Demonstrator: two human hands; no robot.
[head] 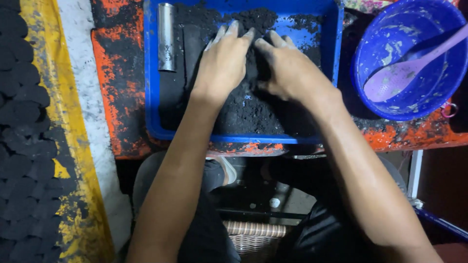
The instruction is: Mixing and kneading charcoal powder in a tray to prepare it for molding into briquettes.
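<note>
In the blue tray [151,73], left hand [222,63] and right hand [287,70] press flat-fingered on dark, crumbly black powder [248,109]; metal tube [166,36] lies by the tray's left wall.

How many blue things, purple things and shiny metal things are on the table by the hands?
Blue: 2, the tray holding the black powder that both hands press into, and the bowl
Purple: 1, the spoon lying in the bowl
Shiny metal: 1, the tube lying in the tray
Total: 4
</note>
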